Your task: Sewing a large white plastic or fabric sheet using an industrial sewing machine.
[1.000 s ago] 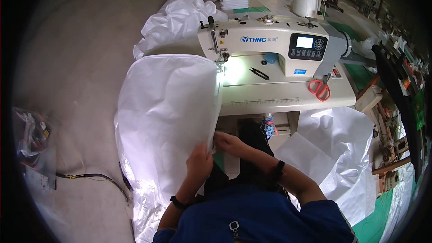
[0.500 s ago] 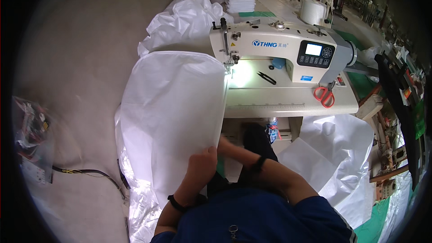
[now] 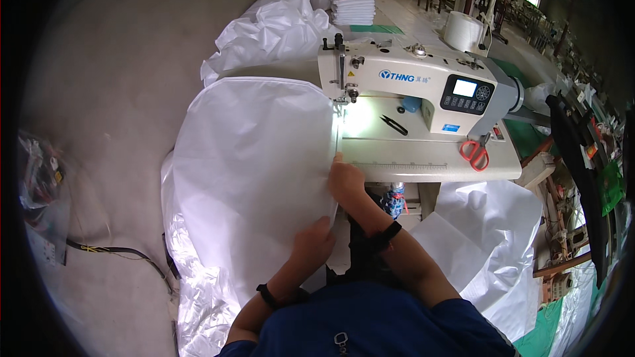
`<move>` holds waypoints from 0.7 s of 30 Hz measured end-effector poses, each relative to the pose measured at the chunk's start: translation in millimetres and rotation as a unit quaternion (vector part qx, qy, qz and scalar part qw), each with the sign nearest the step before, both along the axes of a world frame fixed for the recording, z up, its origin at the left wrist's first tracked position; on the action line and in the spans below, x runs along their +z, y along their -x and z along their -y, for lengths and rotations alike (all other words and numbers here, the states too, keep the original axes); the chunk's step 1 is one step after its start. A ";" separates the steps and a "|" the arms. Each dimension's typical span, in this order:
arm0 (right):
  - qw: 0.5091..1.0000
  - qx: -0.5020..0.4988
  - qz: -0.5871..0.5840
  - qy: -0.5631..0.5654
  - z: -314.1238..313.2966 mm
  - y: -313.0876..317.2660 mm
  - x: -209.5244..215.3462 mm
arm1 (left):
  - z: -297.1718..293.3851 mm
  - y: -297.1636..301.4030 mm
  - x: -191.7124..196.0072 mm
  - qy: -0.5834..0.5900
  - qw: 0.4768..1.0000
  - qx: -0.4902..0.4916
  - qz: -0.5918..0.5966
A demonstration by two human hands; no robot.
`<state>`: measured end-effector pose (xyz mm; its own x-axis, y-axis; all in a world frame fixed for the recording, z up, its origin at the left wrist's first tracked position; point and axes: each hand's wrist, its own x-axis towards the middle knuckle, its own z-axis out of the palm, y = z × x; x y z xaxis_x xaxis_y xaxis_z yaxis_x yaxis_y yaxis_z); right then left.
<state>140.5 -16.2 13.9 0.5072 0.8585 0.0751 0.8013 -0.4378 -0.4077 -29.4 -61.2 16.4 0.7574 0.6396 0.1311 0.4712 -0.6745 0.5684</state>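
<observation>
A large white plastic-like sheet (image 3: 258, 152) drapes over the left side of the sewing machine table (image 3: 423, 172). Its right edge runs up under the needle area of the white sewing machine (image 3: 390, 69), where a lamp glows. My right hand (image 3: 346, 182) is closed on that edge at the front of the table, its index finger pointing toward the needle. Lower down, my left hand (image 3: 313, 244) grips the same edge, close to my body. The fingertips of both hands are partly hidden.
Black thread snips (image 3: 394, 125) and red-handled scissors (image 3: 475, 153) lie on the machine table. More white sheeting (image 3: 489, 225) hangs at the right. A thread cone (image 3: 463, 32) and a stack of folded white pieces (image 3: 352, 8) stand behind the machine. A black cable (image 3: 119, 249) crosses the floor.
My right hand has moved up from beside the left hand to the sheet's edge at the table front. My left hand still holds the edge, slightly further right in view.
</observation>
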 end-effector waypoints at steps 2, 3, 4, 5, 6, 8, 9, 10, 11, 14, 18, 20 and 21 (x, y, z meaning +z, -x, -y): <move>1.000 -0.001 0.009 0.011 -1.4 -2.0 3.3 | -5.7 -8.7 0.1 0.008 1.000 0.007 0.002; 1.000 -0.003 -0.003 0.019 -0.9 -2.2 4.1 | -9.0 -13.0 0.5 0.015 1.000 0.021 -0.003; 0.999 -0.006 -0.014 0.028 -1.0 -2.4 5.2 | -12.8 -17.1 0.8 0.021 0.999 0.035 -0.008; 0.999 -0.006 -0.014 0.028 -0.8 -2.6 7.1 | -16.4 -21.1 0.8 0.021 0.999 0.034 -0.007; 0.999 -0.015 -0.023 0.021 -0.7 -2.9 9.1 | -20.3 -25.0 0.5 0.021 0.999 0.034 0.006; 0.999 -0.023 -0.033 0.014 -3.7 -4.7 8.0 | -27.9 -32.1 0.6 0.021 0.999 0.034 0.018; 1.000 -0.017 -0.019 0.012 -6.5 -6.2 5.3 | -31.6 -35.1 1.0 0.023 0.999 0.027 0.035; 1.000 -0.011 -0.005 0.010 -9.2 -7.5 3.3 | -34.9 -37.9 1.9 0.025 0.998 0.020 0.053; 1.000 -0.012 -0.007 0.011 -11.2 -10.1 4.7 | -37.7 -41.3 2.5 0.026 0.998 0.019 0.051; 1.000 0.004 -0.005 0.027 -21.2 -23.0 8.5 | -45.8 -47.6 6.8 0.036 0.995 0.007 0.089; 1.000 0.008 0.014 0.024 -39.5 -34.9 11.6 | -63.7 -28.4 8.5 -0.044 0.995 0.038 0.078; 0.999 -0.002 0.017 0.043 -48.6 -41.9 13.8 | -76.5 -14.9 12.3 -0.195 0.976 0.065 0.073; 0.999 -0.005 0.035 0.041 -53.4 -45.7 12.1 | -81.2 -6.8 20.3 -0.238 0.966 0.083 0.050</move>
<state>186.2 37.2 26.1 0.5117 0.8582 0.0402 0.8223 -0.4757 -0.3123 -22.6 20.0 36.7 0.6179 0.6001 0.5081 0.5535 -0.7909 0.2610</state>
